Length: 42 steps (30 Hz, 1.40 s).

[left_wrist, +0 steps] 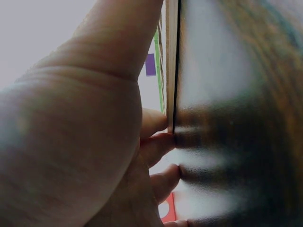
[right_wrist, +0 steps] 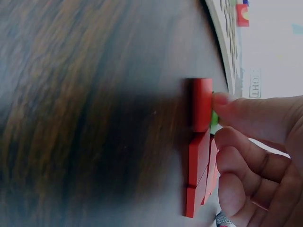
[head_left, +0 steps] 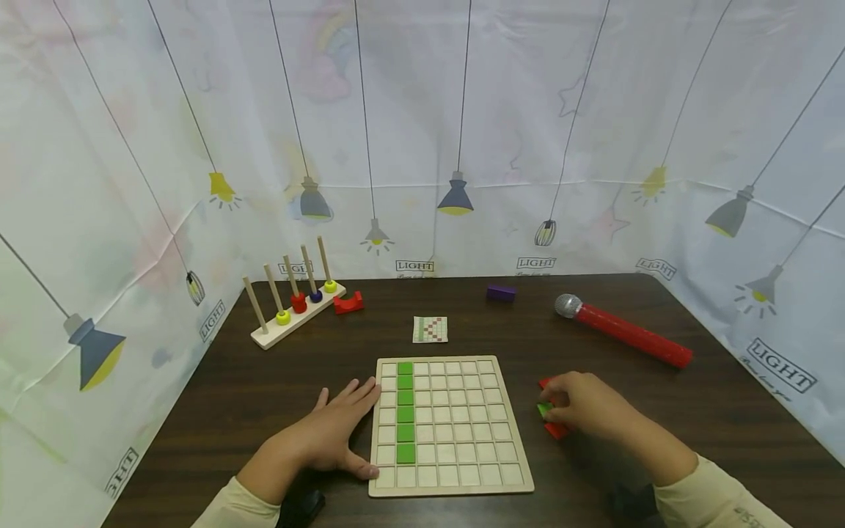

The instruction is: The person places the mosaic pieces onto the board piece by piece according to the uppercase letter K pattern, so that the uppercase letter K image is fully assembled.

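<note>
right hand [head_left: 589, 403] pinches green tile [head_left: 544, 409] — card [head_left: 430, 329], head view only.

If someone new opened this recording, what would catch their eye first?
Probably the column of six green tiles on the pale grid board, whose left edge the left hand touches. Next, right of the board, the right hand pinches another green tile by red tiles. Farther back on that side lies a red-handled microphone.

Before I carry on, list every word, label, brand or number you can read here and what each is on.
"LIGHT": boxed, repeated across the backdrop.
Script beneath some of these: too small to read.
Marking on the right sleeve: too blurred to read.
Small card: no readable text.
</note>
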Available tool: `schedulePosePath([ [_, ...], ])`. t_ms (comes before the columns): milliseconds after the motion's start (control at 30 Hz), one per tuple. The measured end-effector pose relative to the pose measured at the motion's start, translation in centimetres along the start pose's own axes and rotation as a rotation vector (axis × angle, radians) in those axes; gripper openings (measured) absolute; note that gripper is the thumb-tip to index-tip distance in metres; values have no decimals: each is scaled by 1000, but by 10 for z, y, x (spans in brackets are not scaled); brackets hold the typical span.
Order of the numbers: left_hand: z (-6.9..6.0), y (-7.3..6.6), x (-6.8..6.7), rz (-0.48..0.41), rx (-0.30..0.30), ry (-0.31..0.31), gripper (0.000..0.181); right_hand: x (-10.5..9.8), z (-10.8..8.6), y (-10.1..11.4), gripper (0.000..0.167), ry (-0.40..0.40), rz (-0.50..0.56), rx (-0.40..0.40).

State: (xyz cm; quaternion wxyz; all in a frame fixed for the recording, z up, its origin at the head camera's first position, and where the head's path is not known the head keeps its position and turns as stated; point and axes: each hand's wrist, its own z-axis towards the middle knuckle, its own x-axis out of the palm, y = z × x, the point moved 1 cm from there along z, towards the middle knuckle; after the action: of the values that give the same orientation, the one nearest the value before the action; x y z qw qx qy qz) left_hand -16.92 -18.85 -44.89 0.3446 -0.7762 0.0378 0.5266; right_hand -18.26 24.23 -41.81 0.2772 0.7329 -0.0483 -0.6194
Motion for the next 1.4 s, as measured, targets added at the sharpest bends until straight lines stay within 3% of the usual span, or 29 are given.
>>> schedulePosePath([
  [333,1,-1,-1,14,-2,2,124,3,5,-2,20,-21,-12,-27],
  [600,1,0,-1,4,-5,10,124,14,13,7,25,-151,-20,-91],
  [767,1,0,0,4,-8,10,124,19,14,30,14,-254,105,-100],
  [933,0,1,0,-1,-4,7,123,32,17,64,8,-165,280,-173],
  [1233,-1,1,0,-6,2,5,123,59,21,113,4,24,378,-267],
  [1400,0,2,1,7,-2,-3,124,74,21,133,5,76,405,-290],
])
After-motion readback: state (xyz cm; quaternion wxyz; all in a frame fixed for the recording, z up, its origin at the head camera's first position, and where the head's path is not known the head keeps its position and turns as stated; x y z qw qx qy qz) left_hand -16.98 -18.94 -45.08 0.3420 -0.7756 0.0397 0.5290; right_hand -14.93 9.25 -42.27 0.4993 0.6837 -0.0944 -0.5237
